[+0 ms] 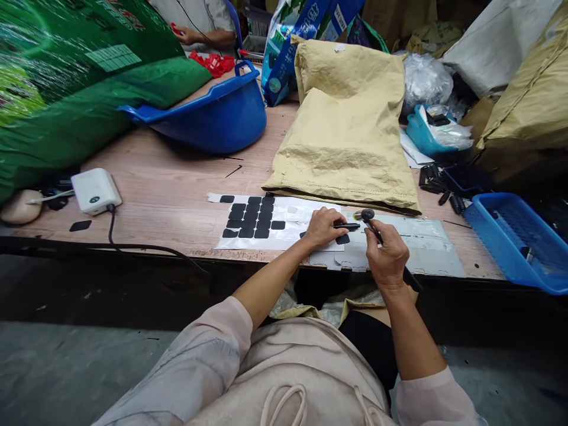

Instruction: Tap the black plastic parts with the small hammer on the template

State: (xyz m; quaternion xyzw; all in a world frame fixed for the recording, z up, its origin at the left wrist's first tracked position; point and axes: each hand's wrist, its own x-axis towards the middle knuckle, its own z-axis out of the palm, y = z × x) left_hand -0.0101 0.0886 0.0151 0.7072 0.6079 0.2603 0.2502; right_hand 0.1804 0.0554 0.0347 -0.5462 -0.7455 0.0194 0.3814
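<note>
At the far left a large green sack is slumped over the wooden surface, and a small white device with a black cable is set in front of it; a single black pad lies loose near the front edge. A blue plastic basin is tilted against the sack, and what it contains cannot be made out from here. Behind it a heap of red pieces is seen by another person's hand.

Towards the middle, a white backing sheet is laid flat, with rows of black rectangular pads stuck on its left part. A tan paper sack is lying behind the sheet.

The left hand is pressed down on the right end of the sheet, fingers curled around a thin black part. Just to its right, the right hand is closed around a slim black tool, whose rounded head is held just beside the black part. One more black pad is seen on the sheet just below the left hand.

Further right, a teal tray is filled with clear plastic bags; black parts are scattered on the surface in front of it. At the far right a blue crate is seen, with a few small items inside that are too small to identify.
</note>
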